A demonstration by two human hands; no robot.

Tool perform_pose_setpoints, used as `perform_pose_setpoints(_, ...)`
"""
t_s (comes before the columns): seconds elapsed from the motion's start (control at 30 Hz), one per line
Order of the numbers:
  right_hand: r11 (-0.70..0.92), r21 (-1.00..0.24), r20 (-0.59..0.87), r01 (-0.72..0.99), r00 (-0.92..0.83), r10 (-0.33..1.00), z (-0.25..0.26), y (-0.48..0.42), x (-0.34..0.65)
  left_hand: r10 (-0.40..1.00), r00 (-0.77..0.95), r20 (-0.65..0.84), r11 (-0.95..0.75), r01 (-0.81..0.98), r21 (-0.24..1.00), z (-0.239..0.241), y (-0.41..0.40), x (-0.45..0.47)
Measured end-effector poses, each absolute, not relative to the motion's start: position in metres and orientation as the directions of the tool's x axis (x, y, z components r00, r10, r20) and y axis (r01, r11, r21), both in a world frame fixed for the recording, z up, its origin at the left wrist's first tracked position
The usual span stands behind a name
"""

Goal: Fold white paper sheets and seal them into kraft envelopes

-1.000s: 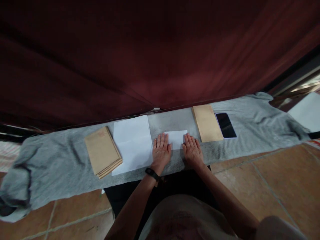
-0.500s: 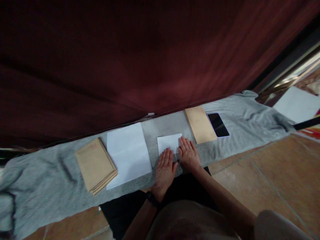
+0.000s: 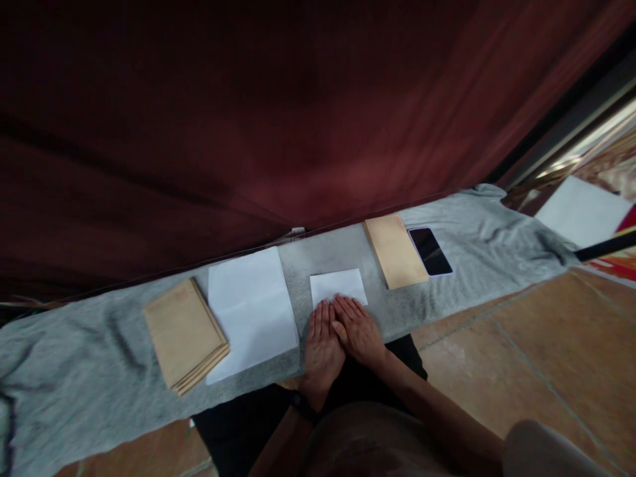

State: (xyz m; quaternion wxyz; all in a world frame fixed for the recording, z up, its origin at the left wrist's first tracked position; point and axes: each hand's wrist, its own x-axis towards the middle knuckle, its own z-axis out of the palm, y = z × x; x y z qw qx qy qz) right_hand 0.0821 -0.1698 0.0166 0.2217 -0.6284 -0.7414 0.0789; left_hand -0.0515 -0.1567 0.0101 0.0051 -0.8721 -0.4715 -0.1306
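A small folded white paper (image 3: 338, 286) lies on the grey cloth (image 3: 99, 391) in front of me. My left hand (image 3: 322, 344) lies flat, fingers stretched out and together, its tips on the paper's near edge. My right hand (image 3: 356, 330) also lies flat and open, its fingers overlapping the left hand and touching the paper's near edge. Neither hand holds anything. A black band sits on my left wrist (image 3: 301, 401).
Left of the hands lie a white sheet stack (image 3: 251, 311) and a pile of brown envelopes (image 3: 183, 334). To the right lie one brown envelope (image 3: 395, 250) and a black phone (image 3: 430, 251). A dark red curtain (image 3: 278, 112) hangs behind. Tiled floor (image 3: 546, 344) is at right.
Both hands slid from the folded paper's left and right sides toward me and together, and now meet, overlapping, at its near edge. The view shifted slightly.
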Motion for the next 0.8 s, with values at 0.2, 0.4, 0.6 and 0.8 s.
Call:
perform_pose_setpoints(0.2,0.148,-0.32,0.237,0.936,-0.072,0.969,0.004,-0.177,0.11,0.878,0.407,0.25,-0.458,0.866,0.201,0.012,-0.16,-0.05)
perform_pose_setpoints(0.4,0.069,-0.291,0.224,0.954,-0.003,0.975,-0.002,-0.187,0.124,0.892,0.37,0.261,-0.427,0.879,0.212,0.013,-0.162,-0.05)
perform_pose_setpoints(0.6,0.031,-0.32,0.203,0.947,0.037,0.978,0.012,-0.18,0.121,0.897,0.367,0.246,-0.417,0.887,0.196,0.013,-0.162,-0.049)
perform_pose_setpoints(0.8,0.297,-0.438,0.171,0.849,-0.246,0.954,0.031,-0.144,0.095,0.891,0.398,0.218,-0.438,0.881,0.181,0.012,-0.162,-0.051)
